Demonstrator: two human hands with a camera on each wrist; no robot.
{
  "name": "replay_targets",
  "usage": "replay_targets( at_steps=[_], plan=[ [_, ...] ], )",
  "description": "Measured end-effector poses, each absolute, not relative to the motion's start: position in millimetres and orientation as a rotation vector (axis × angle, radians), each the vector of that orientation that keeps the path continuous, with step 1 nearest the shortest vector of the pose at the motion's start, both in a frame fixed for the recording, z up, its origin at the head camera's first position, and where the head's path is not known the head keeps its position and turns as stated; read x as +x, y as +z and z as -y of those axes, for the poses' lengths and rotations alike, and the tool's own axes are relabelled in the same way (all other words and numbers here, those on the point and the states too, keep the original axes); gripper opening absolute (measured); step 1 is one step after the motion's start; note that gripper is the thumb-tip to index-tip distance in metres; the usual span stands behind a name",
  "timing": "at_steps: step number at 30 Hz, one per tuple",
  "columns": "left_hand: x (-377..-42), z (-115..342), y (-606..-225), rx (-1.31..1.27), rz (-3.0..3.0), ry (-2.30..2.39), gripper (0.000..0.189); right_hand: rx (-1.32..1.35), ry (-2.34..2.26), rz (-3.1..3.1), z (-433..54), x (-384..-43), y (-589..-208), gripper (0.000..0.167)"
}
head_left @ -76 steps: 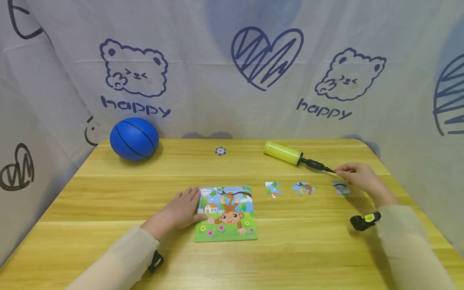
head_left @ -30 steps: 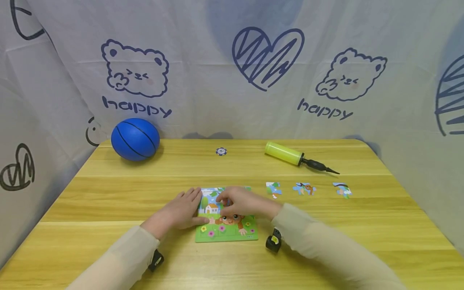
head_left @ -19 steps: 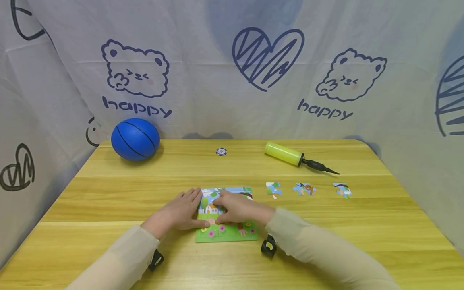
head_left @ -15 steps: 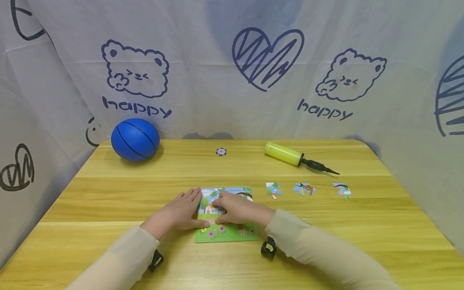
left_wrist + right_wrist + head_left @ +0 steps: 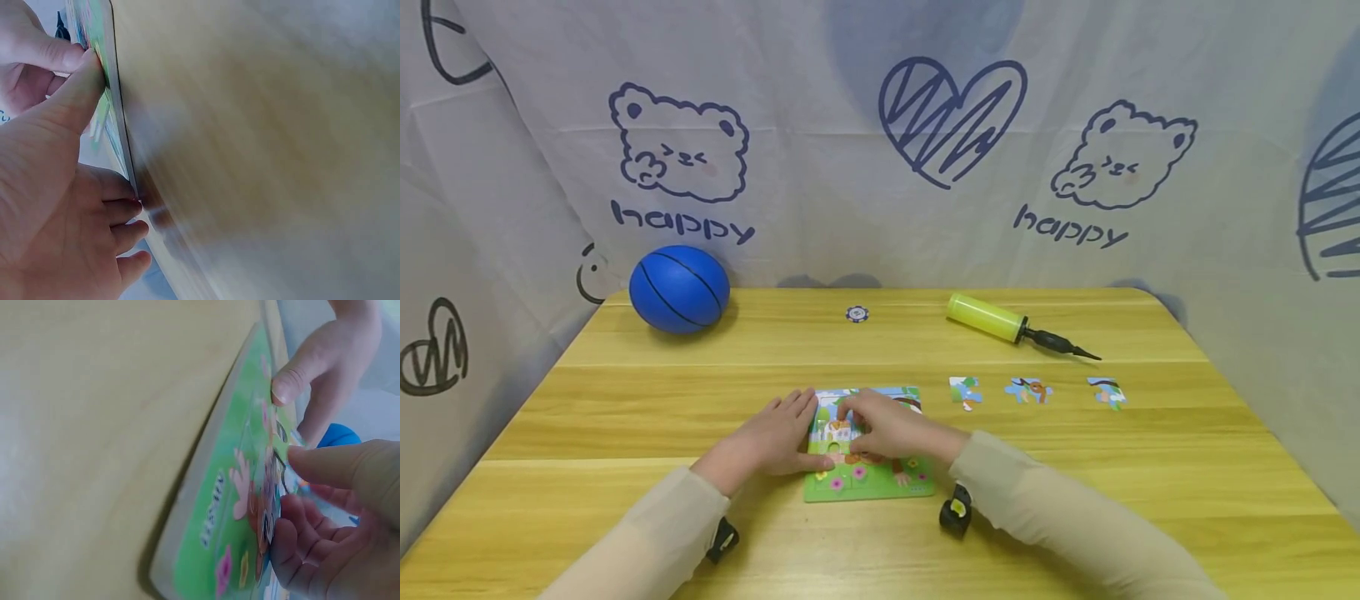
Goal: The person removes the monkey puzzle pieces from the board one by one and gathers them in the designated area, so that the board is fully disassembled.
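A jigsaw puzzle board (image 5: 880,493) with a monkey picture and green border lies flat on the table in front of me. My left hand (image 5: 775,437) lies along its left edge, fingers straight, with the thumb resting on its face. Over the middle of the board, my right hand (image 5: 891,427) pinches a puzzle piece (image 5: 837,431) showing a little house; the piece sits tilted, partly out of its spot. The right wrist view shows the right thumb and curled fingers (image 5: 300,537) close at the board's surface. Part of the monkey is hidden beneath the right hand.
Three loose puzzle pieces lie in a row to the right: a left one (image 5: 973,385), a middle one (image 5: 1030,390) and a right one (image 5: 1107,392). Behind them lies a yellow hand pump (image 5: 985,317). A poker chip (image 5: 857,314) and a blue ball (image 5: 679,289) are at the back.
My right hand has come left from beside the rightmost loose puzzle piece to the board. Since half a second ago, the house piece has tipped up under its fingers. The left hand has stayed put.
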State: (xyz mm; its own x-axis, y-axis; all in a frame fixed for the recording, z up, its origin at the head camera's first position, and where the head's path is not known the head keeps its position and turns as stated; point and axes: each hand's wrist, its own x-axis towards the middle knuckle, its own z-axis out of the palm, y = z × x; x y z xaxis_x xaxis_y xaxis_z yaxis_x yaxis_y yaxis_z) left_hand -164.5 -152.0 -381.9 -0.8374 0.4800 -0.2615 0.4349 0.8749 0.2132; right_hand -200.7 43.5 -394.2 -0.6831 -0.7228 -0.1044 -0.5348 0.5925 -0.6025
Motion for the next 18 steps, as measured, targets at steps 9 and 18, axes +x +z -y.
replay_targets(
  at_steps=[9, 18],
  plan=[
    [-164, 152, -382, 0.663, -2.742, 0.220, 0.094, -0.879, -1.180, -2.346, -51, -203, -395, 0.006],
    [-163, 151, -381, 0.661, -2.740, 0.209, 0.095, -0.869, -1.326, -2.278, -75, -205, -389, 0.008]
  ],
)
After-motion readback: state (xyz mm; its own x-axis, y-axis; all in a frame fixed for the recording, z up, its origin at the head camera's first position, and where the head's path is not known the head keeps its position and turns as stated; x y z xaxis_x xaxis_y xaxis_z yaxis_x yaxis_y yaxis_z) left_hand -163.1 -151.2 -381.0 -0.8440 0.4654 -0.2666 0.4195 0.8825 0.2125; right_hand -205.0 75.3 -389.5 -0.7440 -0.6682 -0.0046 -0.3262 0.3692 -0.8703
